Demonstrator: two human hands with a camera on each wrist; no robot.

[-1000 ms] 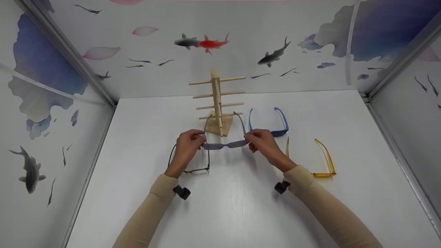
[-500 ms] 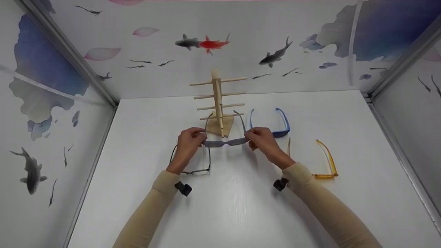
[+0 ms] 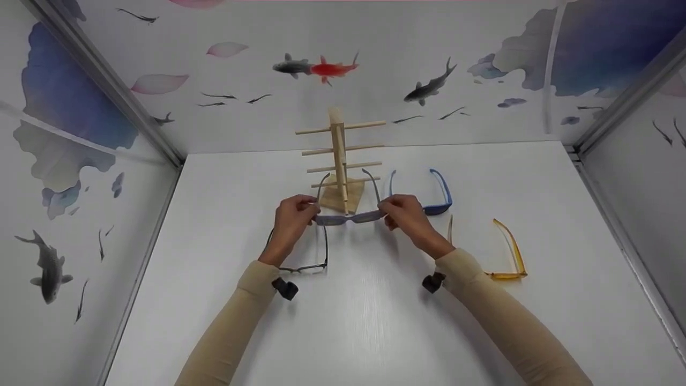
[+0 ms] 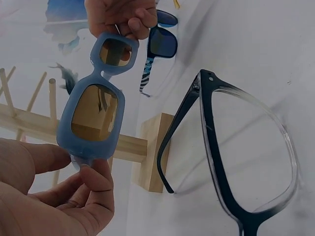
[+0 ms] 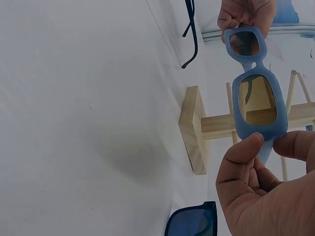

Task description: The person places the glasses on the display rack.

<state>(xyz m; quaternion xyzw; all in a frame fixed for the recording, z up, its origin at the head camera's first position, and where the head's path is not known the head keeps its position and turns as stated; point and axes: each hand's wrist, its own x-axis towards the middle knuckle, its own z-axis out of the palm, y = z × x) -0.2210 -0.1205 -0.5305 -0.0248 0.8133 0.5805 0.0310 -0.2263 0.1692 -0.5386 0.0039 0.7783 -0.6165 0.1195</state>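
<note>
My left hand (image 3: 292,222) and right hand (image 3: 410,220) pinch opposite ends of a pair of blue-grey sunglasses (image 3: 333,220) with amber lenses, as both wrist views show. The sunglasses are held above the table, their temples pointing away toward a wooden display stand (image 3: 338,155). That stand has a square base, an upright post and several crosswise pegs. In the head view the temple tips overlap the lowest peg; whether they touch it I cannot tell. Below my left hand lie dark-framed clear eyeglasses (image 4: 211,147).
Blue sunglasses (image 3: 439,207) lie right of the stand, behind my right hand. Yellow glasses (image 3: 506,276) rest farther right, partly hidden by my right arm. The white table (image 3: 348,332) meets a printed back wall (image 3: 364,32) just behind the stand.
Both hands have moved the sunglasses slightly forward, toward the stand. The grip of each hand looks the same. The other glasses lie where they were.
</note>
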